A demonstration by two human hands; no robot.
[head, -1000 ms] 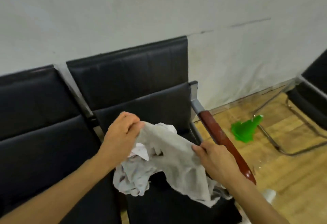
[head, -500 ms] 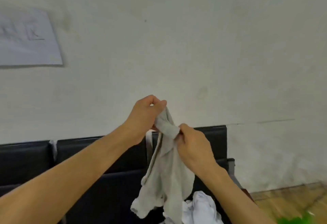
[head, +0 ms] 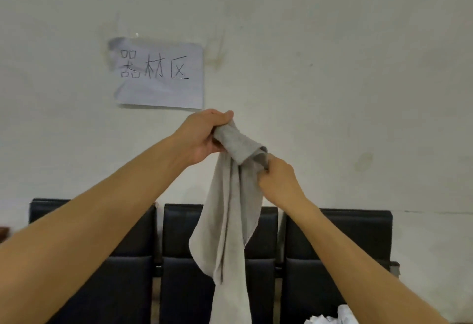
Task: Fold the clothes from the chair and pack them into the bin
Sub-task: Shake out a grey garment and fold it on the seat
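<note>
The fingers (head: 222,117) of the left hand (head: 204,135) are curled tight around the top edge of a grey garment (head: 230,211), just above the middle of the frame, with the thumb hidden behind the bunched cloth. A little lower and to the right, the right hand (head: 279,181) pinches another part of the same upper edge; its fingers (head: 265,170) are folded into the fabric, seen from the back of the hand. Between the two hands a short roll of cloth is stretched at a slant, higher on the left.

From that roll the grey garment hangs straight down through the centre of the frame in long loose folds, narrowing and running out past the bottom edge. Both bare forearms reach up from the lower corners toward the middle.

Behind the hanging cloth, a row of black chairs (head: 332,241) spans the lower part of the frame, three padded backrests side by side against a pale wall (head: 358,68). At the bottom right, a crumpled heap of white clothes (head: 343,317) shows just above the edge, beside the right forearm. In the upper left of the frame, a paper sign (head: 158,73) with three handwritten characters is stuck to the wall, its lower right corner just above the left hand.
</note>
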